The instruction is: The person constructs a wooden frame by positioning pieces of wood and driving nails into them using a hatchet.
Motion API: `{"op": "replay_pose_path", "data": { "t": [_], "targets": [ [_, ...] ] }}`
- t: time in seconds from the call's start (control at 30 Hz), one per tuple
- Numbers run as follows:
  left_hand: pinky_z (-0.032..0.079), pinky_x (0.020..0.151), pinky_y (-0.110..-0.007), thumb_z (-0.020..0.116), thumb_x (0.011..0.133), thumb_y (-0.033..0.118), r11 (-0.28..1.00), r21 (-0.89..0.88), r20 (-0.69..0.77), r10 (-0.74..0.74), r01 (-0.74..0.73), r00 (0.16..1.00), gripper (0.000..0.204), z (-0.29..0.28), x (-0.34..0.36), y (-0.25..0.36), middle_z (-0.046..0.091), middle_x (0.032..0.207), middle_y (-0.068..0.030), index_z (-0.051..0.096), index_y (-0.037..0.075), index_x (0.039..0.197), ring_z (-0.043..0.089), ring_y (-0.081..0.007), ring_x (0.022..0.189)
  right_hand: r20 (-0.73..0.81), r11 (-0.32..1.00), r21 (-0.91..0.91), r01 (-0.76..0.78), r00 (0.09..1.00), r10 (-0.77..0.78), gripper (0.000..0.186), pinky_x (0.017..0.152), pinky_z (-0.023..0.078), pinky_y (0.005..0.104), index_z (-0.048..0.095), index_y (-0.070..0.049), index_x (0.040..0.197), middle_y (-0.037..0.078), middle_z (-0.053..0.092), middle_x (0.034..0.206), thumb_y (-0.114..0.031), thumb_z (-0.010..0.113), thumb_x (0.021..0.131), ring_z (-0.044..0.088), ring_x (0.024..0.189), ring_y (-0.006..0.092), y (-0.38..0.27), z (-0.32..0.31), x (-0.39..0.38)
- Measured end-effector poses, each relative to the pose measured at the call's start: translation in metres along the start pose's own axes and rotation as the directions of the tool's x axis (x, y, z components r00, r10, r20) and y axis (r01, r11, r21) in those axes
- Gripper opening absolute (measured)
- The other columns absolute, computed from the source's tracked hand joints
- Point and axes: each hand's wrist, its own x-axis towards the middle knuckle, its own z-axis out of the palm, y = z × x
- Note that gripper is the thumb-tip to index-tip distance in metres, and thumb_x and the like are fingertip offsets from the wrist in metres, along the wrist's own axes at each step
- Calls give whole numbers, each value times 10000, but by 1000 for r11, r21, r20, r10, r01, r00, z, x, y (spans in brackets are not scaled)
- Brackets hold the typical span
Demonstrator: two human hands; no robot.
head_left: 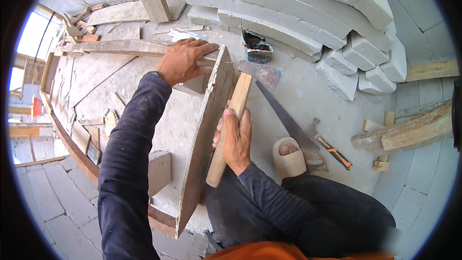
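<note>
My left hand [186, 60] grips the near-right end of a long wooden beam [113, 45], fingers laid over its top and thumb on the near side. That end meets the upper part of a wide board [203, 139] standing on edge, with a rough, whitish rim. In my right hand [234, 139] is a hatchet, its wooden handle [240, 94] slanting up along the board's right side. The hatchet's broad metal head [262, 75] is above the floor near the board's far end. My right fingers are wrapped round the handle's middle.
A handsaw [288, 115] and a claw hammer [332, 151] lie right of the board, by my sandalled foot [288, 156]. Pale blocks [284, 7] are stacked at the back, near a cut-open container [256, 47]. Grey blocks [160, 171] sit within the wooden frame [72, 139]; wood scraps lie left.
</note>
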Motion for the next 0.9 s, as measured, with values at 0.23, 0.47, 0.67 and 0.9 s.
{"op": "replay_pose_path", "data": {
  "t": [0.23,0.47,0.67,0.9],
  "targets": [
    [505,1089,-493,793,899,285,999,-27,-37,42,-43,998,594,-3,2,0,706,1289,-158,627,162,1455,646,-375,1255,-5,991,-118,66,998,-67,515,482,495,293,464,4,1386,50,541,805,-436,512,1125,534,527,126,-3,-9,21],
    [433,1165,-527,731,902,354,972,-225,-62,59,-71,996,639,-17,-3,3,647,1398,-219,598,88,1467,589,-433,1319,16,993,-109,45,999,-44,549,483,484,293,468,14,1402,54,546,789,-461,487,1127,533,530,132,-5,-20,21],
    [399,1195,-560,747,879,270,987,-38,-290,138,-155,947,491,-4,-2,55,629,1450,-145,654,124,1339,559,-421,1377,-1,991,-129,45,999,-46,540,501,478,284,464,9,1418,60,542,803,-443,494,1123,538,554,131,-10,-25,13],
    [520,1072,-465,702,885,66,955,-259,-307,59,-143,950,202,6,1,52,644,1480,-103,795,53,1064,667,-338,1229,23,983,-180,30,999,-26,499,509,479,276,479,-8,1387,51,540,813,-428,498,1119,533,562,120,-3,-29,6]
  ]
}}
